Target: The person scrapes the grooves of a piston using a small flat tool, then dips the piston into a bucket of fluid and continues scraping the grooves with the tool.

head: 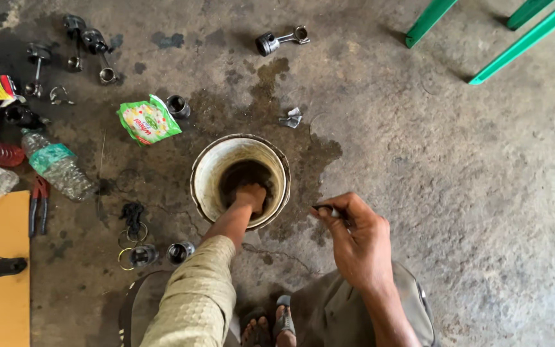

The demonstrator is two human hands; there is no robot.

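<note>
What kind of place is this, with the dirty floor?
Probably a mechanic's workshop floor. Pistons with connecting rods lie on oil-stained concrete, red-handled pliers sit nearby, and the left hand reaches into a bucket of dark liquid.

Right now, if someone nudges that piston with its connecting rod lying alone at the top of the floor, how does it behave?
The piston with connecting rod looks like solid metal, so probably stiff and heavy for its size. It lies on its side, so the round crown may roll in an arc. The stained concrete floor hints at oil, so it is possibly slippery.
</note>
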